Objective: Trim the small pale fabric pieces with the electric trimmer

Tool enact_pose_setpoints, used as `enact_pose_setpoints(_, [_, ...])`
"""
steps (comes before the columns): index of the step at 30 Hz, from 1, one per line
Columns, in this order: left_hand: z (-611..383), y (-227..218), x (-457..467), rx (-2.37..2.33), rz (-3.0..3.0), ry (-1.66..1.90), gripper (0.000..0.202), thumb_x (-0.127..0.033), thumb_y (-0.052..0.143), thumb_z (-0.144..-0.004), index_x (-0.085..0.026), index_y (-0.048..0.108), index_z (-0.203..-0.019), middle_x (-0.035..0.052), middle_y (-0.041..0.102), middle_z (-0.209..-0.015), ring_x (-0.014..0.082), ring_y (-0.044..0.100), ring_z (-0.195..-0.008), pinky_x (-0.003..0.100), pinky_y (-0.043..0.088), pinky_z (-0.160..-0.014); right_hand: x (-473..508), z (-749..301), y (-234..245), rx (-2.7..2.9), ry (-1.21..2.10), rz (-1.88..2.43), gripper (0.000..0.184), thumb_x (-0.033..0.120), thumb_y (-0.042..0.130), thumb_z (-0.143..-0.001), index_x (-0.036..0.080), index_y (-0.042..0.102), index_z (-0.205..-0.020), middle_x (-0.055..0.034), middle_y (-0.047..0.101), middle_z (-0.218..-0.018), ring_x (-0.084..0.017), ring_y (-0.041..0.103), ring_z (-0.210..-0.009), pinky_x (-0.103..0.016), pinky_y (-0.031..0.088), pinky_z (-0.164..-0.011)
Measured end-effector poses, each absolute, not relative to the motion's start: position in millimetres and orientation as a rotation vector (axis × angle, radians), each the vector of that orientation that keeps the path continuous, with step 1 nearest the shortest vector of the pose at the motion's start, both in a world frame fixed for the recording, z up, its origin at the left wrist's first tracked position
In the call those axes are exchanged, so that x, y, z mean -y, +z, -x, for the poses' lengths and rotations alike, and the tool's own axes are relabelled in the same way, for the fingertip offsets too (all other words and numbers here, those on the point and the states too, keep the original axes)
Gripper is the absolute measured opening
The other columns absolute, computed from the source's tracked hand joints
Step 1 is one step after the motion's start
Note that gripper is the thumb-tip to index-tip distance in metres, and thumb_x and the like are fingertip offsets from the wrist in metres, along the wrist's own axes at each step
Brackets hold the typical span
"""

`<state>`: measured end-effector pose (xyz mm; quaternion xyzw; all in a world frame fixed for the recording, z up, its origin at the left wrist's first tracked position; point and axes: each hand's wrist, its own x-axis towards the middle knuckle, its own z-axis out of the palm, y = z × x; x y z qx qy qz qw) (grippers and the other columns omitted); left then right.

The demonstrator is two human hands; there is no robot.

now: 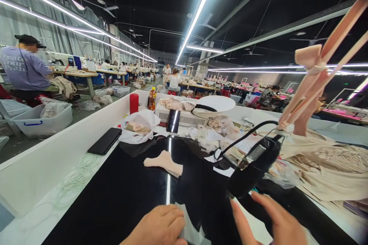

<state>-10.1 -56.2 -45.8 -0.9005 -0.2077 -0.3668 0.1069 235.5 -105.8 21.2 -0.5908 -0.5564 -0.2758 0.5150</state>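
At the bottom, my left hand (161, 226) has its fingers curled over a thin greyish-white sheet (190, 225) on the glossy black tabletop (115, 199). My right hand (276, 222) is spread, thumb and forefinger apart. Their tips come close to the lower end of a black corded handheld device (255, 166); whether they touch it, I cannot tell. Pink fabric strips (310, 80), knotted together, hold this device from above. Part of a white piece (254, 220) shows below my right hand. Further up the tabletop lies a folded pale-pink fabric piece (163, 162).
Along the left ledge lie a black tablet-like slab (105, 141) and pale green cord loops (71, 180). A phone (173, 121), a plastic bag of fabric (139, 126) and a bottle (152, 98) stand behind. Beige fabric (324, 176) is heaped at right. Other people work at machines beyond.
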Motion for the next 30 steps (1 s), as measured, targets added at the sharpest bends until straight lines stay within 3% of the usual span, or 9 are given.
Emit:
enact_pose_setpoints(2, [7.4, -51.7, 56.0, 0.589, 2.621, -1.147, 0.055, -0.051, 0.02, -0.112, -0.019, 0.062, -0.096, 0.0002, 0.075, -0.099, 0.014, 0.072, -0.093, 0.023, 0.056, -0.085, 101.4, -238.9, 33.6, 1.121, -0.455, 1.446, 0.072, 0.056, 0.078, -0.08, 0.023, 0.056, -0.139, -0.0148, 0.062, -0.125, -0.039, 0.061, -0.111, -0.059, 0.045, -0.1])
enact_pose_setpoints(4, [5.2, -56.2, 56.3, 0.584, 2.621, -1.178, 0.06, -0.052, 0.014, -0.112, -0.02, 0.063, -0.097, 0.0001, 0.076, -0.097, 0.0134, 0.072, -0.091, 0.022, 0.056, -0.082, 91.4, -240.3, 44.2, 1.056, -0.214, 1.385, 0.1, 0.06, 0.082, -0.071, 0.023, 0.039, -0.153, -0.016, 0.052, -0.142, -0.04, 0.055, -0.123, -0.06, 0.043, -0.104])
enact_pose_setpoints(6, [3.7, -57.5, 56.6, 0.599, 2.617, -1.194, 0.056, -0.047, 0.016, -0.113, -0.021, 0.063, -0.097, -0.0007, 0.077, -0.097, 0.013, 0.072, -0.089, 0.022, 0.056, -0.079, 79.3, -240.6, 53.5, 1.051, 0.008, 1.374, 0.108, 0.063, 0.082, -0.068, 0.025, 0.032, -0.156, -0.0151, 0.049, -0.147, -0.04, 0.053, -0.127, -0.058, 0.044, -0.104])
enact_pose_setpoints(8, [2.6, -54.9, 56.8, 0.605, 2.598, -1.217, 0.052, -0.041, 0.019, -0.114, -0.021, 0.064, -0.097, -0.0024, 0.078, -0.097, 0.0129, 0.072, -0.089, 0.022, 0.056, -0.078, 68.5, -239.6, 61.3, 1.026, 0.172, 1.41, 0.097, 0.064, 0.079, -0.07, 0.026, 0.041, -0.15, -0.0122, 0.059, -0.137, -0.038, 0.058, -0.123, -0.056, 0.045, -0.102])
enact_pose_setpoints(12, [0.9, -45.6, 56.9, 0.589, 2.551, -1.268, 0.053, -0.04, 0.02, -0.114, -0.021, 0.064, -0.092, -0.0043, 0.078, -0.093, 0.0115, 0.072, -0.082, 0.021, 0.055, -0.074, 55.1, -233.4, 70.6, 0.977, 0.269, 1.359, 0.057, 0.063, 0.077, -0.074, 0.025, 0.064, -0.115, -0.0055, 0.072, -0.107, -0.032, 0.068, -0.101, -0.049, 0.048, -0.095])
enact_pose_setpoints(16, [1.9, -42.6, 59.0, 0.588, 2.576, -1.209, 0.057, -0.046, 0.016, -0.113, -0.02, 0.063, -0.092, -0.0017, 0.077, -0.097, 0.0129, 0.072, -0.086, 0.022, 0.055, -0.075, 51.5, -223.1, 74.4, 0.94, 0.221, 1.331, 0.053, 0.061, 0.08, -0.07, 0.024, 0.062, -0.105, -0.0031, 0.071, -0.095, -0.028, 0.069, -0.085, -0.044, 0.051, -0.085])
enact_pose_setpoints(20, [7.4, -39.4, 64.0, 0.564, 2.662, -1.104, 0.056, -0.051, 0.021, -0.112, -0.017, 0.063, -0.097, 0.002, 0.075, -0.105, 0.0159, 0.071, -0.097, 0.026, 0.054, -0.083, 54.9, -205.4, 77.3, 0.991, 0.251, 1.244, 0.04, 0.053, 0.079, -0.077, 0.024, 0.061, -0.099, -0.0004, 0.068, -0.083, -0.022, 0.066, -0.068, -0.038, 0.054, -0.071])
enact_pose_setpoints(25, [14.2, -33.1, 68.1, 0.598, 2.777, -0.885, 0.036, -0.05, 0.05, -0.106, -0.016, 0.062, -0.107, 0.0024, 0.073, -0.116, 0.0166, 0.067, -0.107, 0.026, 0.052, -0.091, 61.1, -174.0, 71.7, 1.033, 0.391, 0.998, 0.026, 0.038, 0.076, -0.085, 0.024, 0.06, -0.099, 0.0007, 0.067, -0.083, -0.015, 0.064, -0.059, -0.03, 0.056, -0.058])
enact_pose_setpoints(30, [13.9, -35.8, 68.6, 0.614, 2.781, -0.916, 0.039, -0.051, 0.044, -0.107, -0.016, 0.062, -0.104, 0.0039, 0.073, -0.116, 0.0183, 0.067, -0.108, 0.028, 0.054, -0.089, 62.1, -151.4, 59.2, 1.039, 0.53, 0.817, 0.025, 0.028, 0.074, -0.088, 0.027, 0.056, -0.106, 0.0034, 0.067, -0.082, -0.014, 0.064, -0.06, -0.028, 0.056, -0.057])
